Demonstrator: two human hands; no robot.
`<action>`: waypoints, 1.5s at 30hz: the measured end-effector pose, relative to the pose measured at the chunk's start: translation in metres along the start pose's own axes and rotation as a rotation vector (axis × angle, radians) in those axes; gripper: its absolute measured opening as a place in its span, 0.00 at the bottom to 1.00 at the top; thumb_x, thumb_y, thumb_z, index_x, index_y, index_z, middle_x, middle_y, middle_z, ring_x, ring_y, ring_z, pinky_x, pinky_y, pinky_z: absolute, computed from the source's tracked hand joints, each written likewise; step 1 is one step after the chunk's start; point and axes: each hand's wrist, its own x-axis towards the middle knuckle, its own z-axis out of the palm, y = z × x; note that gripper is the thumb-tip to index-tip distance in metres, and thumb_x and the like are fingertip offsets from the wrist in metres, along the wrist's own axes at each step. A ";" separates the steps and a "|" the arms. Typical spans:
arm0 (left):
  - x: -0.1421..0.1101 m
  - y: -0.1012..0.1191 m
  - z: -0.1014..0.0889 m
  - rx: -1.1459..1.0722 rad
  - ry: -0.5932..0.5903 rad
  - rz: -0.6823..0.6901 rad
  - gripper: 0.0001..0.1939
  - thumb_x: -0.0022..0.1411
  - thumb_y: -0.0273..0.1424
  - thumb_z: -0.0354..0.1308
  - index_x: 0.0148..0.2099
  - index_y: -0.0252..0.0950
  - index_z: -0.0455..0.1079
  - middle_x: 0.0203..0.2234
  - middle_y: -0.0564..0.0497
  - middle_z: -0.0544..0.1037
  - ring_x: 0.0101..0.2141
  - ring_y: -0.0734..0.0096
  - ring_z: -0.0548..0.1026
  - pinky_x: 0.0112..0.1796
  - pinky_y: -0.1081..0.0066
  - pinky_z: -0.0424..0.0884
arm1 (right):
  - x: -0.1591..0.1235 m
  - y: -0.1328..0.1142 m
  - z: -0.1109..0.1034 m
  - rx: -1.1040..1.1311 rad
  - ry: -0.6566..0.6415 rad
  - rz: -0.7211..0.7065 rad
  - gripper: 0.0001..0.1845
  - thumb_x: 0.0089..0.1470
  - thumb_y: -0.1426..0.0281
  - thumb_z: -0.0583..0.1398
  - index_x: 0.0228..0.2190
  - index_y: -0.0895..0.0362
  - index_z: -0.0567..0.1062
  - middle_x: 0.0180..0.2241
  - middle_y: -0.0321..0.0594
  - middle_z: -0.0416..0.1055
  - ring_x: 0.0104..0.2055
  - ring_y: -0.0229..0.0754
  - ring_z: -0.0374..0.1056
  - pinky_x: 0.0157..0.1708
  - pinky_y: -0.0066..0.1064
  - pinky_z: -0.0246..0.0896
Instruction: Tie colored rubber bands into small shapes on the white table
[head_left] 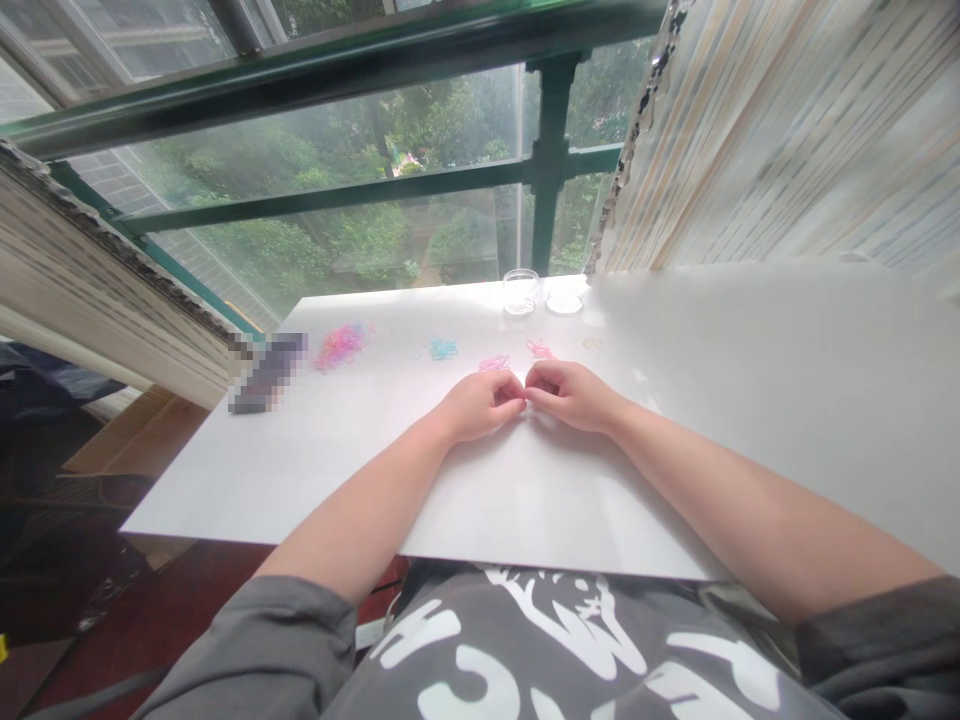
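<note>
Left hand (486, 405), right hand (574, 395) close together; cannot tell if either grip closed; pink loops (494, 363) beyond left hand blurred

Piles of loops (442, 348) lie on the table (300, 470) beyond the hands (484, 405) (574, 396), a jar (520, 298) farther behind.

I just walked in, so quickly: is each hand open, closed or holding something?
Left hand: pinched closed at the fingertips; whether it holds anything cannot be told.
Right hand: pinched closed likewise; anything held cannot be made out.
</note>
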 end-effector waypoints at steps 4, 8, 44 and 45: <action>0.000 0.000 0.000 -0.002 -0.003 0.000 0.07 0.56 0.34 0.53 0.35 0.37 0.70 0.29 0.53 0.76 0.30 0.72 0.72 0.32 0.72 0.67 | 0.000 0.001 -0.001 -0.004 -0.009 0.002 0.07 0.49 0.67 0.56 0.25 0.58 0.69 0.21 0.33 0.64 0.23 0.34 0.56 0.25 0.26 0.51; 0.001 0.000 0.001 -0.013 -0.008 -0.004 0.07 0.55 0.34 0.54 0.35 0.37 0.70 0.29 0.52 0.76 0.29 0.72 0.71 0.32 0.72 0.67 | 0.000 0.001 -0.001 0.001 -0.016 -0.001 0.07 0.49 0.67 0.56 0.25 0.58 0.68 0.20 0.33 0.62 0.23 0.34 0.55 0.24 0.26 0.50; 0.001 0.000 0.000 -0.012 -0.011 0.005 0.08 0.55 0.34 0.54 0.35 0.37 0.70 0.29 0.53 0.76 0.28 0.72 0.70 0.31 0.72 0.66 | 0.000 0.000 -0.001 -0.018 0.001 -0.010 0.07 0.49 0.67 0.56 0.25 0.58 0.69 0.21 0.34 0.63 0.23 0.34 0.55 0.24 0.26 0.50; 0.001 0.000 0.000 -0.007 -0.011 0.007 0.08 0.55 0.34 0.54 0.35 0.37 0.70 0.29 0.52 0.76 0.28 0.72 0.70 0.31 0.72 0.66 | 0.000 0.000 -0.001 -0.019 0.002 -0.011 0.07 0.49 0.67 0.56 0.25 0.58 0.69 0.21 0.34 0.63 0.23 0.34 0.55 0.24 0.26 0.50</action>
